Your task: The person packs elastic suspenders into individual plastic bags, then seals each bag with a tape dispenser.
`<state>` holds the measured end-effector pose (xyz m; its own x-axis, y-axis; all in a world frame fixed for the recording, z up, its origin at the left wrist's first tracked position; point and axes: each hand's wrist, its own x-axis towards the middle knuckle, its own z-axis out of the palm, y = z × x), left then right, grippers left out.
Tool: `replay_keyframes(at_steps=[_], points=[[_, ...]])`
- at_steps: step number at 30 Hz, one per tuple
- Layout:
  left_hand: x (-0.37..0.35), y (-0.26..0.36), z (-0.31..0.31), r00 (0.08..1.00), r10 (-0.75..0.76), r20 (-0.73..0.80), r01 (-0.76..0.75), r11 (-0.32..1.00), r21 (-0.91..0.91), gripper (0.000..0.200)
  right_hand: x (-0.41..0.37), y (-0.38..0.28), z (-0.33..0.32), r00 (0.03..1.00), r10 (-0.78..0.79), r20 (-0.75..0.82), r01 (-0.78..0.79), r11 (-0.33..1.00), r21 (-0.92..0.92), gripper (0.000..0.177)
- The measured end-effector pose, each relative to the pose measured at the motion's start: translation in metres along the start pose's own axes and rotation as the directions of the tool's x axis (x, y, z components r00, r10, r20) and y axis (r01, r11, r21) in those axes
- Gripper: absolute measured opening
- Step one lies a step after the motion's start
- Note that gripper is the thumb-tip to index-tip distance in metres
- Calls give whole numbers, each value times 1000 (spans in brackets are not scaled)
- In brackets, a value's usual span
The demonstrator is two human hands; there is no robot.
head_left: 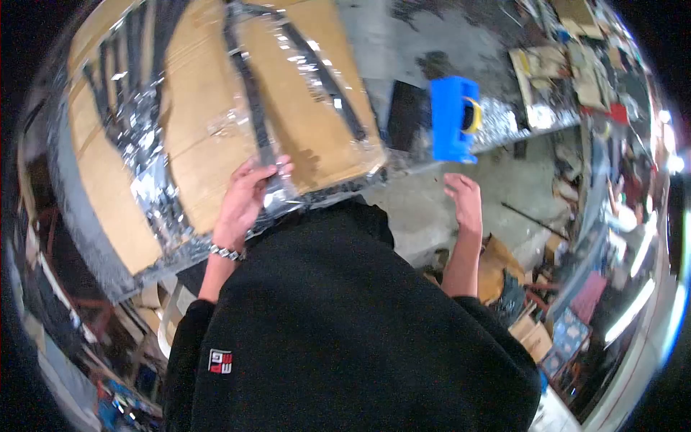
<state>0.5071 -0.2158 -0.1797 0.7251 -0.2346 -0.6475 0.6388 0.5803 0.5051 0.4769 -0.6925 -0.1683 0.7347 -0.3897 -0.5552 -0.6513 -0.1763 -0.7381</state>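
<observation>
My left hand [248,189] is at the front edge of a cardboard-covered surface [194,108], its thumb and fingers closed on the end of a black strip [252,108] with shiny clear plastic. More black strips [327,75] lie on the cardboard to either side. My right hand [464,198] is in the air to the right, fingers apart, holding nothing. Just above it is a blue tape dispenser [448,119] with a yellow ring, near the edge of the grey table.
A dark flat piece [407,115] lies left of the dispenser. Brownish papers [551,68] and a red item [617,112] are at the upper right. Cardboard boxes [531,337] and clutter stand on the floor at the lower right.
</observation>
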Motion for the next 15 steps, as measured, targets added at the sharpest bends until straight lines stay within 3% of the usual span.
replay_keyframes(at_steps=[3, 6, 10, 15], points=[[1, -3, -2, 1000, 20, -18, -20, 1000, -20, 35, -28, -42, 67, 972, -122, 201, 113, 992, 54, 20], [2, 0, -2, 999, -2, -39, -1, 999, -53, 32, -52, -78, 152, 860, -225, 457, 186, 974, 130, 15], [1, 1, 0, 1000, 5, -19, -6, 998, -62, 28, -58, -112, 242, 769, -191, 610, 81, 976, 204, 18], [-3, -1, -4, 999, 35, 4, -35, 996, -84, 27, -51, -124, 298, 700, -103, 707, -50, 980, 193, 15]])
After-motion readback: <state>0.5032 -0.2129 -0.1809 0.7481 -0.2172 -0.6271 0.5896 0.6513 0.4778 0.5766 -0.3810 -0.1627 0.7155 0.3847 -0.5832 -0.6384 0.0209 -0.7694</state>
